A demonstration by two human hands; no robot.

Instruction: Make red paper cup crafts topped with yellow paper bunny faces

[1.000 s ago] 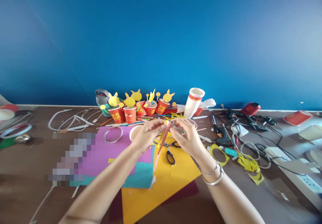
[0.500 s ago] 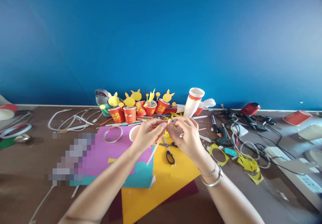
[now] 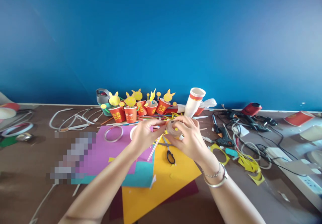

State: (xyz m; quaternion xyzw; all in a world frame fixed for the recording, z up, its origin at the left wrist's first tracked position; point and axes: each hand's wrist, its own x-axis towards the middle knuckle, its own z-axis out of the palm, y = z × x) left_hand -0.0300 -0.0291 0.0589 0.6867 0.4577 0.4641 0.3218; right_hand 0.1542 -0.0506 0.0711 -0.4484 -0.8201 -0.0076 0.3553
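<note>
My left hand [image 3: 144, 135] is closed in a pinch on thin drinking straws; a pale pink-striped straw [image 3: 154, 149] slants down from the fingertips. In my right hand [image 3: 190, 135] is a roll of clear tape [image 3: 173, 128], gripped between thumb and fingers, its edge close to the left fingertips. Whether tape touches the straws, I cannot make out. Below the hands, scissors with black handles [image 3: 170, 157] lie on a yellow sheet [image 3: 161, 193]. A white round thing is partly hidden behind my left hand.
Red paper cups [image 3: 117, 115] with yellow rabbit-eared figures stand along the wall. A leaning stack of white cups [image 3: 193, 105] is right of them. Purple paper [image 3: 100, 155] with a tape ring [image 3: 113, 134] lies left. Glue guns [image 3: 223, 136], cords and a power strip [image 3: 309, 185] occupy the right.
The tape roll has turned into clearer view in my right hand, whose fingers now lie over it. My left hand has shifted slightly left, and the straws' upper ends are more hidden.
</note>
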